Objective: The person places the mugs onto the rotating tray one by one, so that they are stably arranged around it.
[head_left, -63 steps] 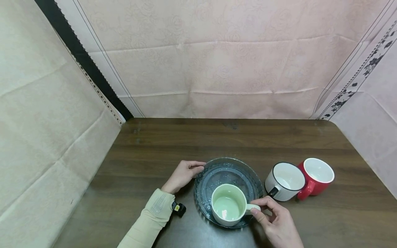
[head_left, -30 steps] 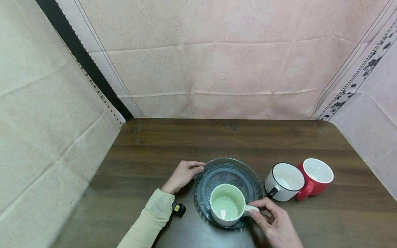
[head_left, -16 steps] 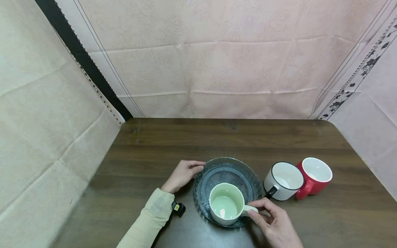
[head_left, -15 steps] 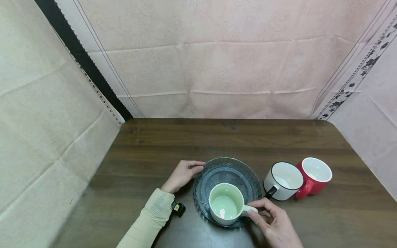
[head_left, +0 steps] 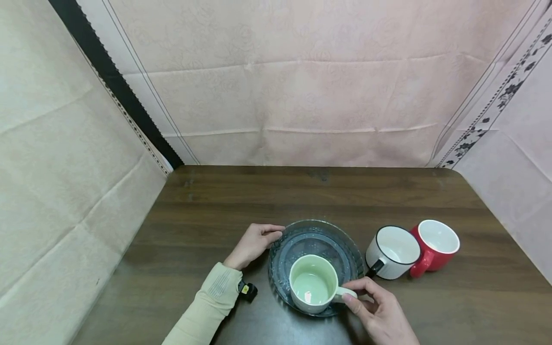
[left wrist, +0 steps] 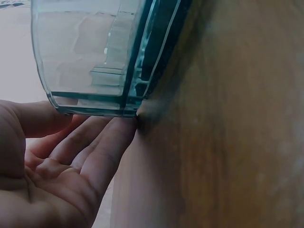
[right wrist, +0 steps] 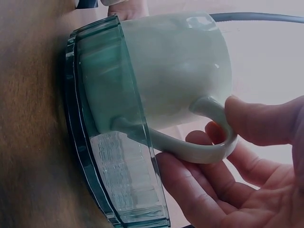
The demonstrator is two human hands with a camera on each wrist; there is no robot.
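Green cup [head_left: 314, 287] stands upright inside the dish [head_left: 316, 242] toward its near edge, handle [right wrist: 204, 154] pinched by the right hand [head_left: 377, 309]; the left hand [head_left: 254, 243], nearly straight-fingered, touches the dish's left edge. Positioning seems underway; next calls for levelness.

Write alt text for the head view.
The person's right grip holds a green cup by its handle inside a glass dish; the left grip touches the dish. To the right, a white mug and a red mug stand on a wooden table.
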